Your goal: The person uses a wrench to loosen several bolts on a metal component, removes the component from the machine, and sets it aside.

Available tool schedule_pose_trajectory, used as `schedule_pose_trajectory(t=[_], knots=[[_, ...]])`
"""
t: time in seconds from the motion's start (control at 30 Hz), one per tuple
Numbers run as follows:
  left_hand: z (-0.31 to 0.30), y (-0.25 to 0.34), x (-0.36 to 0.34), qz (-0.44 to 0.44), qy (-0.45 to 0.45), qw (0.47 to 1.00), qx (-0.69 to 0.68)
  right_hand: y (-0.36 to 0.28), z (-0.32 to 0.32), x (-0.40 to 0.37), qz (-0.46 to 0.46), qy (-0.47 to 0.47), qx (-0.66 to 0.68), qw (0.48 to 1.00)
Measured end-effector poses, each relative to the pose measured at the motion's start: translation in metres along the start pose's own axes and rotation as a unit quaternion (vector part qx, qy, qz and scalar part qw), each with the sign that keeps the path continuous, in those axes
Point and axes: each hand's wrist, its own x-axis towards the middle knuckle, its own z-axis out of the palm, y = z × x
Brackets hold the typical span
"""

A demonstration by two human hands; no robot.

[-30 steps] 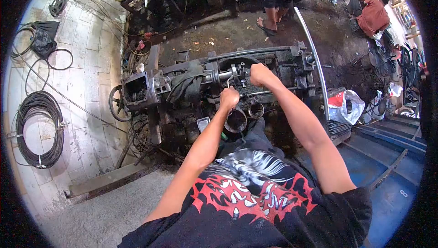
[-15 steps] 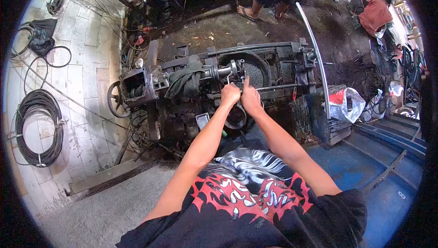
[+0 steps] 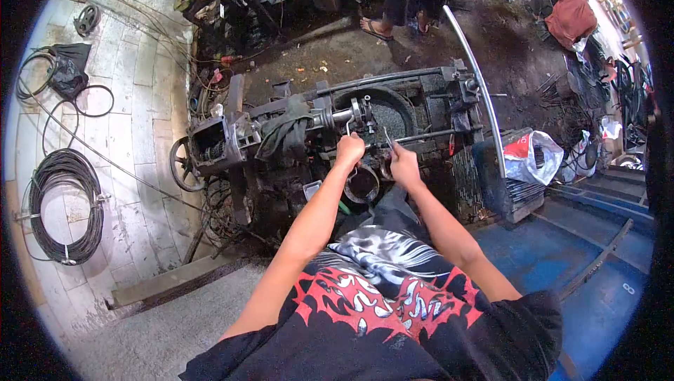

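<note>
A greasy lathe-like machine (image 3: 393, 81) lies across the view in front of me. Near its middle, a shiny shaft ends in a metal ring-shaped part (image 3: 357, 110). Just below that part, my left hand (image 3: 350, 149) is closed round a thin bent metal rod (image 3: 348, 129), whose upper end reaches toward the ring. My right hand (image 3: 405, 164), a short way to the right, pinches a slim metal tool (image 3: 388, 137) that points up and left, apart from the ring. A dark cloth (image 3: 286, 128) is draped over the machine left of the shaft.
A long bright pipe (image 3: 481, 79) slants past the machine's right end. Beside it sits a red-and-white plastic bag (image 3: 537, 156). A coiled black cable (image 3: 67, 205) lies on the left floor tiles. One person stands behind the machine; another in red (image 3: 570, 16) crouches farther right.
My right hand has moved right and slightly down, away from the ring and my left hand, and the slim tool now shows in it. My left hand stays near the ring with the rod.
</note>
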Motion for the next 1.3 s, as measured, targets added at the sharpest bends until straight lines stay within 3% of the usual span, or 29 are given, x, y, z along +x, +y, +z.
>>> schedule_pose_trajectory(t=[0.1, 0.13, 0.23, 0.3, 0.33, 0.57, 1.17, 1.3], knots=[[0.005, -0.011, 0.012, 0.021, 0.027, 0.999, 0.041, 0.003, -0.014, 0.035, -0.098, -0.005, -0.054, 0.994], [0.005, -0.012, 0.014, 0.026, 0.036, 0.998, 0.054, -0.013, -0.024, 0.043, -0.049, -0.019, -0.085, 0.995], [0.001, -0.016, 0.019, 0.042, 0.021, 0.995, 0.087, -0.029, -0.033, 0.068, -0.070, -0.042, -0.111, 0.990], [-0.001, -0.019, 0.027, 0.041, 0.010, 0.995, 0.094, -0.049, -0.034, 0.078, -0.032, -0.147, -0.178, 0.972], [-0.001, -0.022, 0.030, 0.041, 0.001, 0.994, 0.100, -0.049, -0.025, 0.078, -0.030, -0.151, -0.178, 0.972], [0.004, -0.016, 0.024, 0.021, 0.032, 0.995, 0.094, -0.071, 0.011, 0.053, 0.068, -0.070, -0.069, 0.993], [-0.003, -0.005, 0.009, 0.029, 0.018, 0.990, 0.134, -0.057, 0.024, 0.051, 0.055, -0.066, -0.003, 0.996], [0.003, -0.004, 0.012, 0.037, 0.026, 0.992, 0.121, -0.085, 0.017, 0.039, 0.090, -0.052, 0.033, 0.994]])
